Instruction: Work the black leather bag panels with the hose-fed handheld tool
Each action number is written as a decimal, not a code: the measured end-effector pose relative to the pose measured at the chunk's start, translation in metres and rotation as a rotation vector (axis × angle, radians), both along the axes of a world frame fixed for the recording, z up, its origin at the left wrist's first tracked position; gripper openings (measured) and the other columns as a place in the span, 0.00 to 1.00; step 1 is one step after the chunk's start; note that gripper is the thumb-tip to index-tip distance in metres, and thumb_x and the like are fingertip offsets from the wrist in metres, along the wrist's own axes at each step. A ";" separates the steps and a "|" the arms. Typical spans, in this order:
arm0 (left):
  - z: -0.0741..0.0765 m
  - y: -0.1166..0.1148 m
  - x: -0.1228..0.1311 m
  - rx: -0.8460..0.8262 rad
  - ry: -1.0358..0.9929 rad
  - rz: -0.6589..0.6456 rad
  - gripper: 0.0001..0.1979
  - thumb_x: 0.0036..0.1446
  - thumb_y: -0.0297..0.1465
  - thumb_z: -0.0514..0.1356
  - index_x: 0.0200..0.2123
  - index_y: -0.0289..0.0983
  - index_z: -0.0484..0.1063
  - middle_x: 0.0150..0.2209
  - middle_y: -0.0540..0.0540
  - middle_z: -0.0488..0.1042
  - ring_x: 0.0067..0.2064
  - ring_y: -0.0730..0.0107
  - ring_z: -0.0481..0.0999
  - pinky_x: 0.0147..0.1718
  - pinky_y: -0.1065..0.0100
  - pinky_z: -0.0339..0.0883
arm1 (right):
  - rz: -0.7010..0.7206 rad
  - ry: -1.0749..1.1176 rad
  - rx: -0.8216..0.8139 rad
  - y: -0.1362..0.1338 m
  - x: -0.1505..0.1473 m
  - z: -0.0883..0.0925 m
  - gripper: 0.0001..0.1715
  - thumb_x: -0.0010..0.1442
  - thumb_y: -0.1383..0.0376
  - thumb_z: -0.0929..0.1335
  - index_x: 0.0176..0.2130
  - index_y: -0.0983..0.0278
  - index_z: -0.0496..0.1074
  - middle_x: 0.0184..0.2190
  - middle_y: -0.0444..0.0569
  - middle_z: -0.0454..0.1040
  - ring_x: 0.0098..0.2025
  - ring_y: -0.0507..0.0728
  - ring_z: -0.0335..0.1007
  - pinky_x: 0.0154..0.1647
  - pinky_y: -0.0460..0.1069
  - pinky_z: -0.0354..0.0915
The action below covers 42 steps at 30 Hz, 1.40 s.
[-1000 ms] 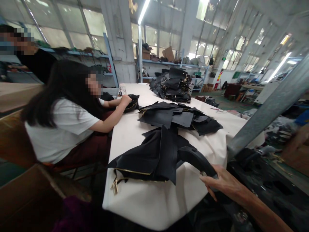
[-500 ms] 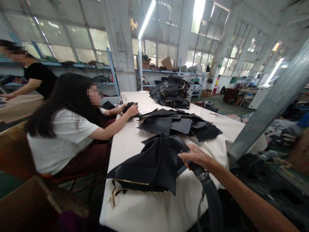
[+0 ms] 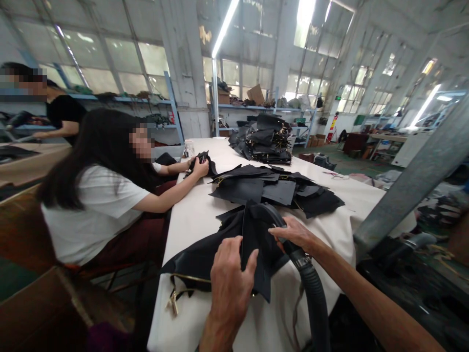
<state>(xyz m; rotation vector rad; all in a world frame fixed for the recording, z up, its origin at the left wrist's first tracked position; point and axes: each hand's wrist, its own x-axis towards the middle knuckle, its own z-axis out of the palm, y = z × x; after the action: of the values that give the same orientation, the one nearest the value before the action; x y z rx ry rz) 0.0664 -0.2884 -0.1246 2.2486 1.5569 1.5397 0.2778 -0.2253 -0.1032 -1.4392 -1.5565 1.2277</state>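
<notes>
A black bag piece with a gold zipper [image 3: 205, 254] lies at the near end of the white table [image 3: 198, 215]. My left hand [image 3: 230, 283] rests flat on it, fingers spread, and pins it down. My right hand [image 3: 295, 234] grips a thick black ribbed hose [image 3: 315, 298] whose curved end sits on top of the same bag piece. The hose runs down off the table's near edge.
A heap of flat black cut pieces [image 3: 274, 188] lies mid-table, a taller stack of black bags [image 3: 266, 139] at the far end. A seated person in a white shirt [image 3: 95, 205] works on a small black piece [image 3: 203, 164] at the left. A grey post [image 3: 410, 186] slants at right.
My left hand has come into view and settled on the bag piece. My right hand with the hose rose from the table's near edge onto the bag piece.
</notes>
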 end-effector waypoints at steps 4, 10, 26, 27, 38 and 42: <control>-0.042 0.026 0.021 -0.240 0.353 0.178 0.09 0.56 0.29 0.57 0.40 0.30 0.69 0.35 0.41 0.70 0.38 0.56 0.71 0.36 0.57 0.66 | -0.015 0.028 -0.010 -0.007 0.003 0.002 0.16 0.50 0.57 0.68 0.25 0.67 0.64 0.16 0.43 0.67 0.16 0.51 0.64 0.16 0.45 0.63; -0.077 0.043 0.018 -0.287 0.367 0.197 0.09 0.61 0.28 0.49 0.37 0.35 0.69 0.35 0.45 0.70 0.35 0.63 0.70 0.35 0.64 0.62 | -0.023 0.042 -0.020 -0.010 0.009 -0.001 0.16 0.51 0.57 0.67 0.25 0.68 0.64 0.15 0.45 0.67 0.15 0.52 0.63 0.15 0.44 0.60; -0.054 0.058 -0.004 -0.199 0.200 0.127 0.10 0.61 0.28 0.48 0.31 0.35 0.67 0.31 0.46 0.68 0.33 0.67 0.70 0.32 0.68 0.60 | -0.169 0.005 -0.023 -0.057 0.050 0.013 0.18 0.53 0.55 0.68 0.26 0.68 0.64 0.15 0.44 0.67 0.17 0.51 0.63 0.17 0.45 0.60; -0.045 0.063 -0.008 -0.187 0.224 0.136 0.10 0.61 0.28 0.48 0.31 0.35 0.67 0.31 0.46 0.68 0.33 0.66 0.70 0.32 0.68 0.60 | -0.175 -0.005 -0.030 -0.066 0.055 0.014 0.18 0.54 0.55 0.67 0.26 0.68 0.64 0.15 0.45 0.67 0.17 0.51 0.63 0.17 0.45 0.60; 0.143 0.134 -0.080 0.219 0.549 0.389 0.20 0.59 0.31 0.39 0.40 0.27 0.68 0.37 0.44 0.66 0.39 0.57 0.71 0.38 0.54 0.64 | -0.222 -0.005 -0.019 -0.150 0.085 0.014 0.21 0.53 0.52 0.68 0.28 0.68 0.64 0.17 0.44 0.65 0.18 0.51 0.63 0.19 0.46 0.62; 0.172 0.111 -0.061 0.404 0.790 0.391 0.17 0.57 0.25 0.40 0.41 0.28 0.65 0.38 0.43 0.64 0.36 0.58 0.71 0.35 0.58 0.64 | -0.213 -0.042 0.003 -0.167 0.081 0.020 0.20 0.53 0.53 0.67 0.28 0.68 0.63 0.17 0.44 0.66 0.17 0.51 0.63 0.17 0.45 0.61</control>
<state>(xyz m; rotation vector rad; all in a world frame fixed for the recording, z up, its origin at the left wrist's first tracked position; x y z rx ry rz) 0.0051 -0.1773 0.0473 3.2062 2.1108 1.1399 0.3592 -0.3923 -0.0832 -1.5927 -1.3905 1.0758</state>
